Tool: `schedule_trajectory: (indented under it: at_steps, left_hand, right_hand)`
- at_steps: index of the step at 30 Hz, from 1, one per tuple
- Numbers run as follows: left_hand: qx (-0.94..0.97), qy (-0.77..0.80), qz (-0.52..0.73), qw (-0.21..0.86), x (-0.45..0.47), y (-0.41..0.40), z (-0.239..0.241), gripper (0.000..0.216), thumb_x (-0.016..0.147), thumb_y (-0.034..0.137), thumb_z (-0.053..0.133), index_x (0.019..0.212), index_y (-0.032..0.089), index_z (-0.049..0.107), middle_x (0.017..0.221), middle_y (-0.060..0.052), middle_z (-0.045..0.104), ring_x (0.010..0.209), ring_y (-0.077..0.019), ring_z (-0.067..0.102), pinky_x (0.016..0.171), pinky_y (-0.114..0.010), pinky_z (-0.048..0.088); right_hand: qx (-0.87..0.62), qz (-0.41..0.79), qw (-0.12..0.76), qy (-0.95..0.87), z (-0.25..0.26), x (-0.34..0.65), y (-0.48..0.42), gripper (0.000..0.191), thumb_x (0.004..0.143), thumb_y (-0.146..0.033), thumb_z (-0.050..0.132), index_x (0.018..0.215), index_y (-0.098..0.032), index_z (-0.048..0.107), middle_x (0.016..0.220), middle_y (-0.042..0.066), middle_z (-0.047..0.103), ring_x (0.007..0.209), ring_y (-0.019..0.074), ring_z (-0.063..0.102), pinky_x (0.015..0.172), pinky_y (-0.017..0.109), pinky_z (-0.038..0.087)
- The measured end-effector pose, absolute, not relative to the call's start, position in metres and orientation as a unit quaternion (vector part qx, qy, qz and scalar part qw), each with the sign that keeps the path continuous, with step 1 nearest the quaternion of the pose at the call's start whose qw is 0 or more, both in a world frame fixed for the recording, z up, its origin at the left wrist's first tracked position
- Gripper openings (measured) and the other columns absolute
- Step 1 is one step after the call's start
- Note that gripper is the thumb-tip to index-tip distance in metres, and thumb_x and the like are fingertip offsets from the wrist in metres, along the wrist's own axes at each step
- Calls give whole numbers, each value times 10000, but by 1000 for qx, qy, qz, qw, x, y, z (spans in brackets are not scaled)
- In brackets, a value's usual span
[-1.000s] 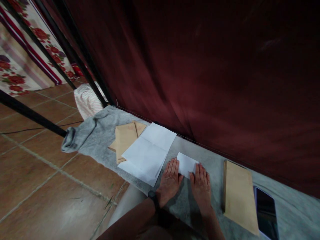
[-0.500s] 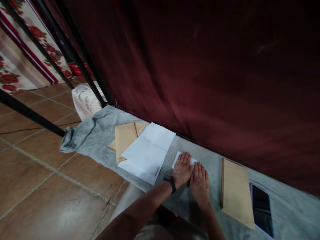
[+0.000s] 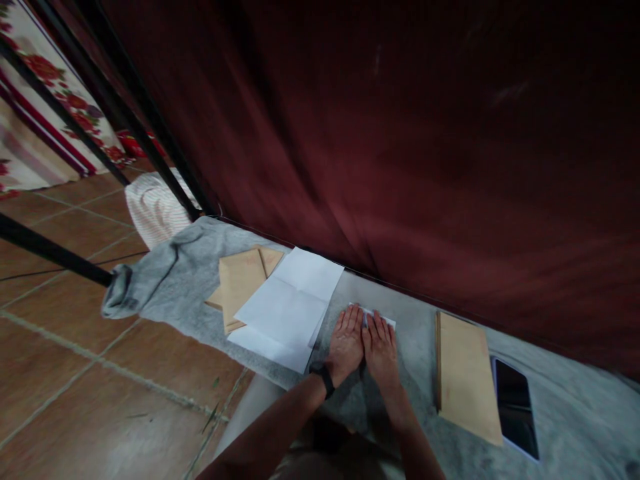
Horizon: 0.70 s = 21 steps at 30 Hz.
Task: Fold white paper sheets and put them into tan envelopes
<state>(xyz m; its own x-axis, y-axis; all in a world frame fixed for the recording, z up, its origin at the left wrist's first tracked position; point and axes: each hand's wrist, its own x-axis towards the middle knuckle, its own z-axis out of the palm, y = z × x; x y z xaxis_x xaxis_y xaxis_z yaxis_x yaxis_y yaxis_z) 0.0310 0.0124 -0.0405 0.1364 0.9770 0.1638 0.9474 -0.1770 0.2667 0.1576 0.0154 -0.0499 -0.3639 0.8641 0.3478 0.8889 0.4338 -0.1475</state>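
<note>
Both my hands lie flat, side by side, on a small folded sheet of white paper [image 3: 389, 321] that rests on the grey cloth. My left hand [image 3: 347, 343], with a dark band at the wrist, covers the paper's left part, fingers stretched out. Over the middle and right part lies my right hand [image 3: 381, 350], also with straight fingers. Most of the paper is hidden beneath them. Just left of my hands, larger white sheets [image 3: 287, 300] with crease lines overlap a group of brown envelopes [image 3: 240, 283].
A stack of brown envelopes [image 3: 467, 377] sits to the right, beside a dark-screened phone [image 3: 517, 407]. Grey cloth [image 3: 175, 283] covers the surface under everything. Behind it hangs a dark red curtain [image 3: 400, 167]. Black bars [image 3: 55, 250] and a tiled floor [image 3: 100, 400] are at left.
My left hand has slid leftward over the small paper and my right hand has moved in toward the middle. The view has shifted slightly.
</note>
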Motion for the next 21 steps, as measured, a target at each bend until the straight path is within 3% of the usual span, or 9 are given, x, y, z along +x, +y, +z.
schedule_trajectory:
  at_steps: [4,15,21]
  left_hand:
    - [747,641,172,53,20,-11,-36,541,994,174,341,1520,74,418,1608,-165,418,1521,-255,343,1239,-439,342]
    - [775,602,144,126,-4,-70,-11,531,970,184,457,1497,116,476,1591,-148,448,1504,-256,379,1220,-422,368]
    - [752,591,253,144,-32,-68,8,519,952,254,539,1469,213,508,1567,-103,491,1474,-260,418,1201,-447,397]
  right_hand:
    - [-541,-45,167,-823,-51,160,9,470,1058,-250,336,1471,-145,534,1608,169,411,1515,293,331,1206,563,287]
    - [-557,-58,167,-812,-58,160,10,570,1056,-434,380,1524,-118,451,1601,209,405,1472,339,380,1180,562,302]
    - [-551,-64,178,-813,-61,162,10,646,1055,-528,347,1547,-117,423,1594,215,412,1457,346,397,1173,558,310]
